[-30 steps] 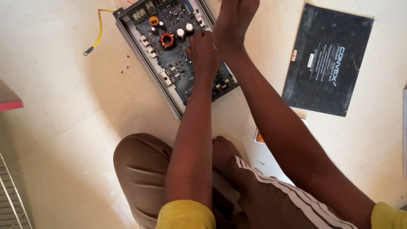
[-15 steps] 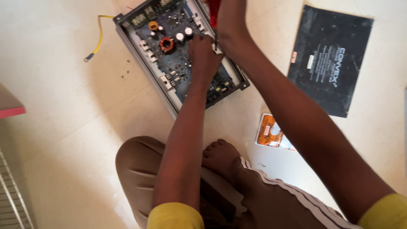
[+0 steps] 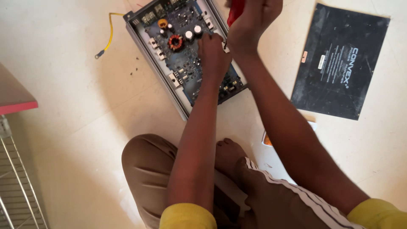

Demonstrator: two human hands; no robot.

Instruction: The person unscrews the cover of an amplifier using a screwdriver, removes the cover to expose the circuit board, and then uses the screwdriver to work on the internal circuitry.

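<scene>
An opened amplifier (image 3: 182, 55) lies on the pale floor, its blue circuit board with coils and capacitors exposed inside a grey metal case. My left hand (image 3: 213, 53) rests on the board's right side, fingers curled down onto it. My right hand (image 3: 252, 23) is just beyond, shut around a red-handled screwdriver (image 3: 235, 10) whose tip points down at the board's right edge beside my left hand.
A black metal cover plate (image 3: 339, 63) lies to the right. A yellow wire (image 3: 108, 36) trails from the amplifier's left corner. A small orange and white item (image 3: 268, 139) shows under my right forearm. A pink-edged surface (image 3: 15, 99) and wire rack (image 3: 17, 182) stand at left.
The view has shifted so the amplifier sits lower in frame. My right hand has risen slightly and the red screwdriver handle is more visible; my left hand stays on the board.
</scene>
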